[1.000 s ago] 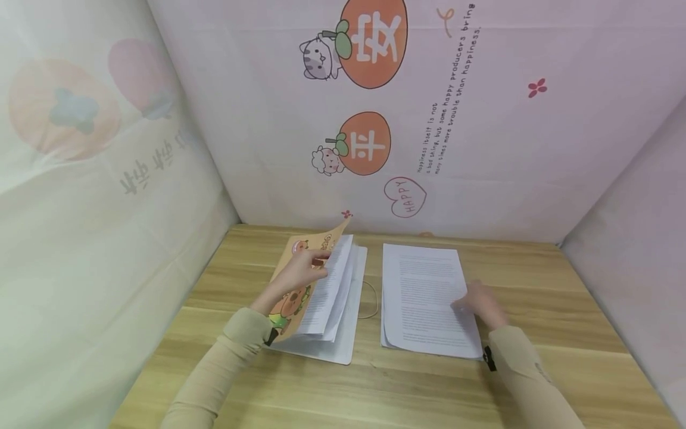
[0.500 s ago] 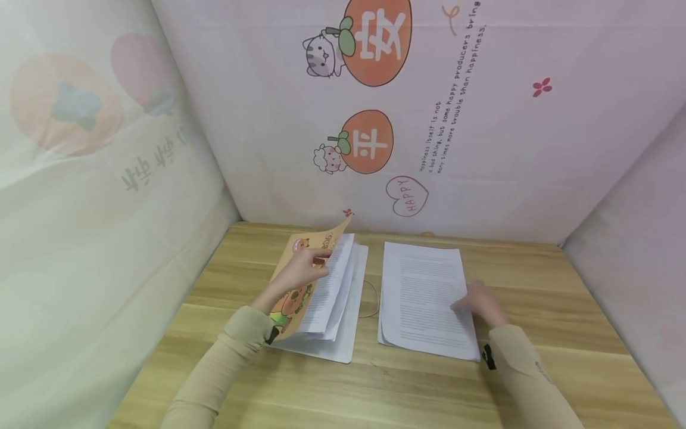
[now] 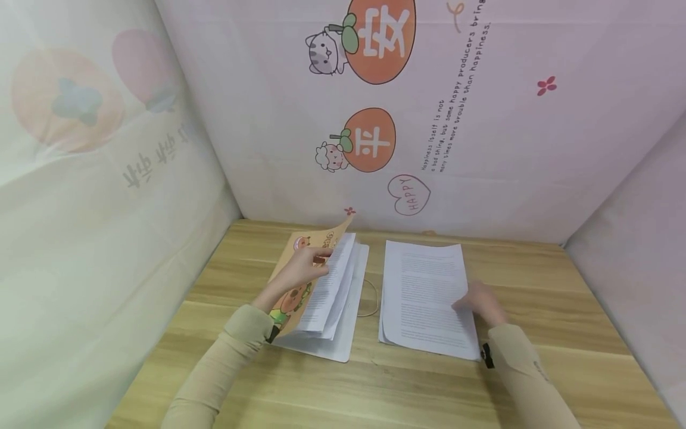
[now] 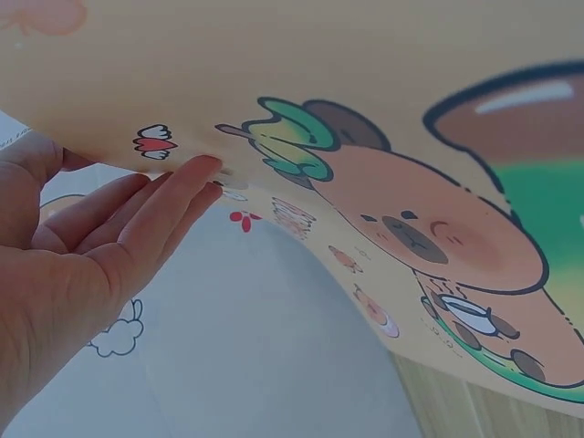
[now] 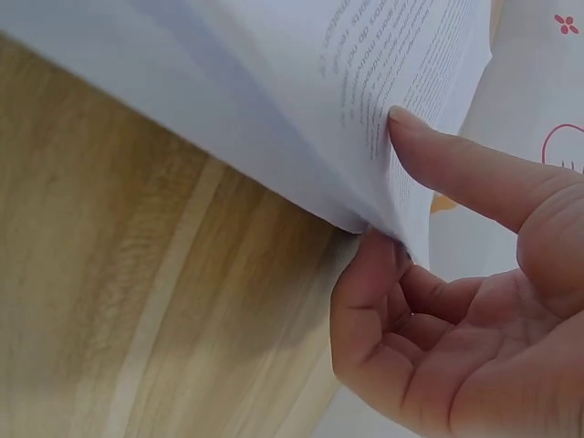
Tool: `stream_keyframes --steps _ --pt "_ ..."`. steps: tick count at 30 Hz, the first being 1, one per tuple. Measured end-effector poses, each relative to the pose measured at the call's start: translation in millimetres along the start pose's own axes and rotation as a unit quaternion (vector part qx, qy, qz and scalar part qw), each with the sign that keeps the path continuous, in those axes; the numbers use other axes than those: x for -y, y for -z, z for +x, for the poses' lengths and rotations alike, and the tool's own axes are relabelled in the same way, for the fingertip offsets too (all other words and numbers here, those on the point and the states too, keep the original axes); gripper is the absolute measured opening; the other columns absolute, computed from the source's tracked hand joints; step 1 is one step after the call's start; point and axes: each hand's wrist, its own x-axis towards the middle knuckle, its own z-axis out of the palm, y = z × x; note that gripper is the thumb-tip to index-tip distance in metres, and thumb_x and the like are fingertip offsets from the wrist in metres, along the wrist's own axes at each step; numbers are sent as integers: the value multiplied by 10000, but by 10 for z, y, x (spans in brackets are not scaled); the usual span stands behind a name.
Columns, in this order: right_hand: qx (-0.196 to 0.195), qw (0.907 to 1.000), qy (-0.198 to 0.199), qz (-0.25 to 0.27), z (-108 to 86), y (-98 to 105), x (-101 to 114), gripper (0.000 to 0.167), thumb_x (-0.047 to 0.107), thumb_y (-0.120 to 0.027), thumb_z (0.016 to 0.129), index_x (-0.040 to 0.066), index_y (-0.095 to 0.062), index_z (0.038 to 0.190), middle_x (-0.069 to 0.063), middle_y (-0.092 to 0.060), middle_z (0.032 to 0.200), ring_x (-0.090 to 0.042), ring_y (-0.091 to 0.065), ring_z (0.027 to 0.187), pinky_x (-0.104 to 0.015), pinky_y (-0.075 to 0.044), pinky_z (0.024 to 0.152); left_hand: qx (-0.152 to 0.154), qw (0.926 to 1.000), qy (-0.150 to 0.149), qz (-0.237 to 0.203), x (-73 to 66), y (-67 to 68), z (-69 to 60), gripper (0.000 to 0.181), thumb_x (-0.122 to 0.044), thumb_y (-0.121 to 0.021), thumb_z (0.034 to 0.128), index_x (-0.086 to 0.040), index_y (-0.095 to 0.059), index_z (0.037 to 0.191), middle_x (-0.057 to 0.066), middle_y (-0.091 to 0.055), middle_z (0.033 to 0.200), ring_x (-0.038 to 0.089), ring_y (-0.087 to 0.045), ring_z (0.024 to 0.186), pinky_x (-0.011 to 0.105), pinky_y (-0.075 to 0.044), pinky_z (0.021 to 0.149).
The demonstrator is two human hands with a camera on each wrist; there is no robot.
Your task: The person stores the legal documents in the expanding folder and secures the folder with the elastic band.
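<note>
**Two things side by side: folder on the left, paper stack on the right**

Behind everything, a curtain with cartoon fruit and lettering. In front of it, a wooden table.

On the left of the table, the folder, long axis running away from the person, far end slanting slightly rightward. Hinge side to the left, mouth facing the stack: by judgement, the relation that matters most here. Printed cover raised at a tilt, back board flat on the wood, loose sheets fanned between.

Just to the right, apart from the folder, the stack, long axis nearly parallel to the folder's, lines of print running crosswise. Lower sheets peeking out at the near left corner. Print too small to tell which end is the top.

Nearest the folder, the left hand: grips the cover by its free edge, thumb partly hidden. At the stack's outer long edge, with the stack to its left, the right hand: pinches that edge, thumb on the top page, a finger beneath.

Smallest, an elastic loop, between folder and stack, seemingly joined to the back board.
</note>
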Motion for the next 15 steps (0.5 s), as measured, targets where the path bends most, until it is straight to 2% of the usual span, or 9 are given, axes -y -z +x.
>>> stream_keyframes --steps 9,15 --pt "-37 9999 -46 -82 15 -41 31 675 91 -781 711 -227 -498 1235 -410 -574 1194 -498 -598 1050 -570 -502 911 -74 10000 62 -11 0 -16 -8 492 -24 -577 847 67 -580 1331 236 -619 1343 381 -662 1134 420 -562 941" --pt "-116 9998 -124 -44 10 -39 64 671 79 -784 713 -231 -489 1229 -411 -567 1175 -500 -596 1037 -566 -510 893 -124 9998 115 -61 -12 -18 -4 495 -19 -574 848 76 -572 1334 237 -611 1353 385 -658 1145 418 -566 932"
